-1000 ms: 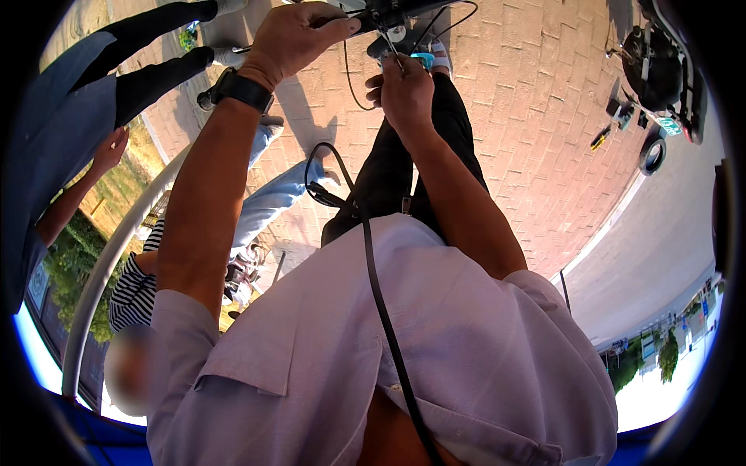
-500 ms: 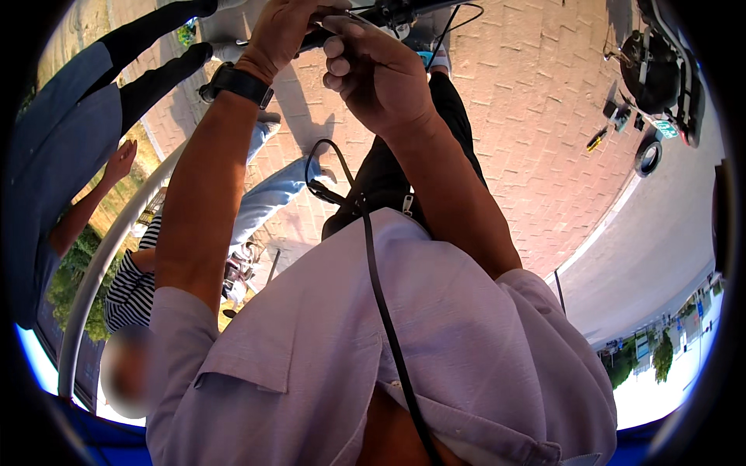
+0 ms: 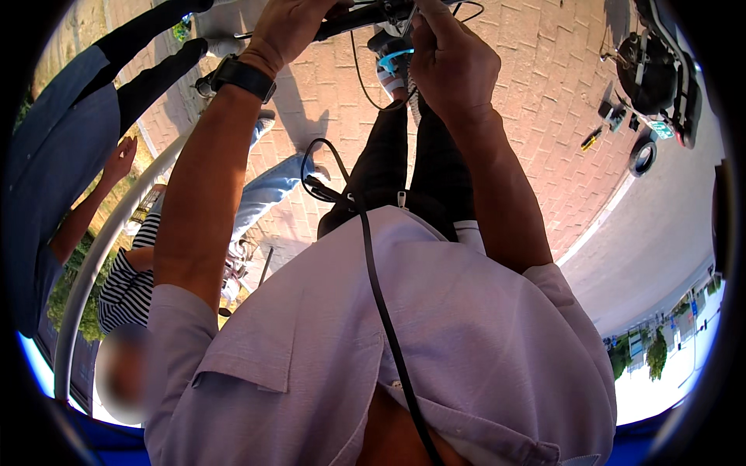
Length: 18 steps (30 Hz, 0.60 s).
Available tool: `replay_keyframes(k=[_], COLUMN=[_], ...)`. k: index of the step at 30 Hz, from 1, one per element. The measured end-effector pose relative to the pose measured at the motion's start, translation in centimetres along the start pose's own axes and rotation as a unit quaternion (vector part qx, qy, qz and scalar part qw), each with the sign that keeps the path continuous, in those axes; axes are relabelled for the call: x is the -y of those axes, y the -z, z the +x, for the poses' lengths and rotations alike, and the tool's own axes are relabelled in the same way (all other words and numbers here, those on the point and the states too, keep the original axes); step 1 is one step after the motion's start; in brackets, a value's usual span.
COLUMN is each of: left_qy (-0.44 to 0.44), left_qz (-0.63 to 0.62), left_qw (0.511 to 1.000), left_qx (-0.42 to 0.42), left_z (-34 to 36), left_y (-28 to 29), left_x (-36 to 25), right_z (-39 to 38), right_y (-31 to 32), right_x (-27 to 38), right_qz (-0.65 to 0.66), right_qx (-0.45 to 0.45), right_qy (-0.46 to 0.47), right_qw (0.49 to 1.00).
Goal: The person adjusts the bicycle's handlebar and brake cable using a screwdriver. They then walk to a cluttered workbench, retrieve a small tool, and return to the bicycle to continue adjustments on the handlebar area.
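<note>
At the far edge of the scene, a black handlebar [image 3: 346,23] is being held by the left hand [image 3: 289,35], whose fingers are being wrapped about it and partly cut off from view. A dark watch [image 3: 245,78] is being worn on that wrist. To the right, the right hand [image 3: 457,70] is being kept curled just beside the middle of the handlebar. A thin metal rod [image 3: 409,21] is being seen against its fingers; whether it is being pinched cannot be told. A thin black cable [image 3: 355,66] is being looped below the bar, between the hands. Nearer, a black cord [image 3: 374,287] is being hung down over a pale shirt [image 3: 311,326].

On the right, a tyre [image 3: 643,157] and a yellow-and-black tool [image 3: 590,140] are being supported by brick paving [image 3: 528,132]. On the left, a curved metal rail [image 3: 105,245] is being partly hidden by the left forearm's sleeve side, and a striped shirt [image 3: 124,291] is being worn by another person.
</note>
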<state>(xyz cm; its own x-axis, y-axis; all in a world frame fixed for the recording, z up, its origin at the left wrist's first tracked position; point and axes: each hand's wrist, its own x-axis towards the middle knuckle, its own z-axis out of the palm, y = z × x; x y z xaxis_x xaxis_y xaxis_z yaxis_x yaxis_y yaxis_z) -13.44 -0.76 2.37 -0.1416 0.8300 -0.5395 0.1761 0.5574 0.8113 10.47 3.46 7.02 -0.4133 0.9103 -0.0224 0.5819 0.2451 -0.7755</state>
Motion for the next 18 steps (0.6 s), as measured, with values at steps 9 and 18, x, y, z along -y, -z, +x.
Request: replay_keyframes(k=[9,18], left_qy=[-0.140,-0.146], left_qz=[0.254,0.268], left_qw=[0.956,0.952], left_qx=[0.041,0.015], left_z=[-0.8,-0.6], left_y=[-0.7,-1.0], left_x=[-1.1,-1.4], right_z=[-6.2,-8.2], right_y=[-6.3,-12.1], right_x=[-8.3,1.5], right_qz=[-0.087,0.458], right_qx=[-0.003,0.224], right_qy=[-0.141,-0.379], right_qw=[0.986,0.773])
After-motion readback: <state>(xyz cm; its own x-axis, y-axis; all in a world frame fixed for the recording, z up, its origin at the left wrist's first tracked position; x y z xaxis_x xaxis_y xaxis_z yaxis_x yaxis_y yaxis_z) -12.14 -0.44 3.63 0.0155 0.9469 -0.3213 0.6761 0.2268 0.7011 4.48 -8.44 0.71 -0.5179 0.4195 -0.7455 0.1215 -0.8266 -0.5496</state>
